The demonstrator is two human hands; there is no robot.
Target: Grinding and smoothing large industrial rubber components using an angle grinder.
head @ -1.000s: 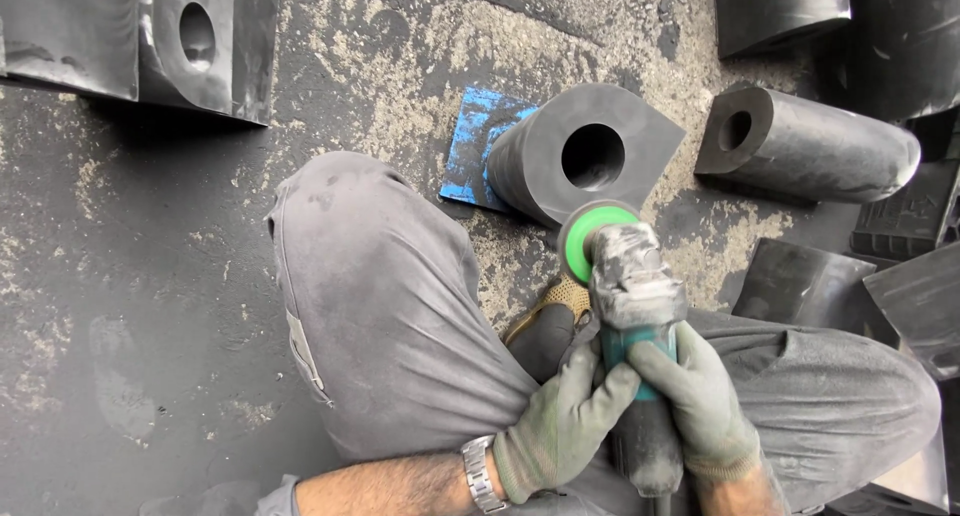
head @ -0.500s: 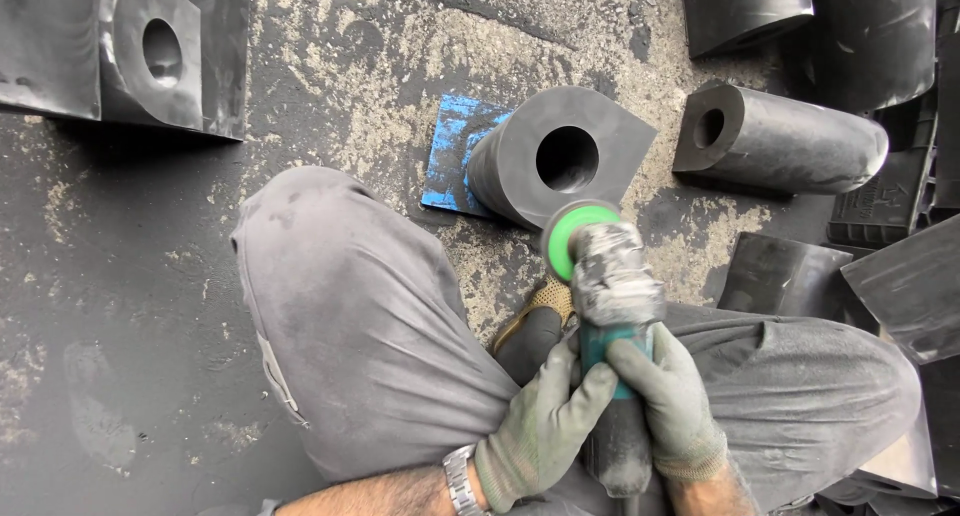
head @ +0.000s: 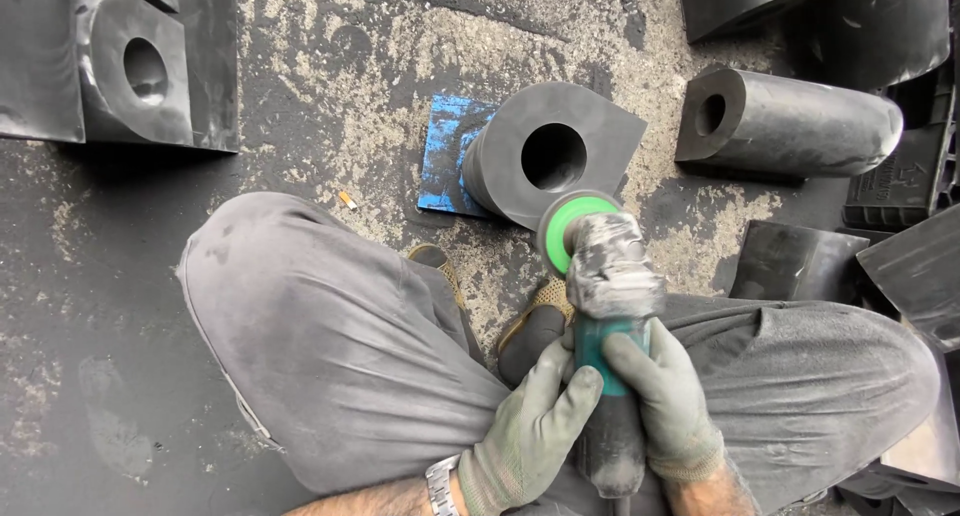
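Head view shows you sitting low on a rough, dusty dark floor [head: 330, 86] with pale gritty patches. Your left hand [head: 530, 431] and your right hand [head: 660, 401] both wear soft grey-green gloves, and both are wrapped tight around the angle grinder [head: 605, 336]. It has a teal and black body, a dusty grey head and a round green disc [head: 565, 226] at the front.

That disc touches the near edge of the black rubber block [head: 550, 156]. This block is smooth, thick and dull, with a round hole through its middle and one pointed side. It lies just past your hands, straight ahead of the grinder, resting on a flat blue pad [head: 450, 151].

Your bent knees in grey trousers [head: 330, 346] sit on both sides of the tool, so your arms are hemmed in. Your brown shoes [head: 535, 326] are tucked under the grinder.

More black blocks sit around you: a long round one with a hole [head: 800, 126] to the right, and a square one with a hole [head: 140, 76] far left. Bare floor lies open on your left.
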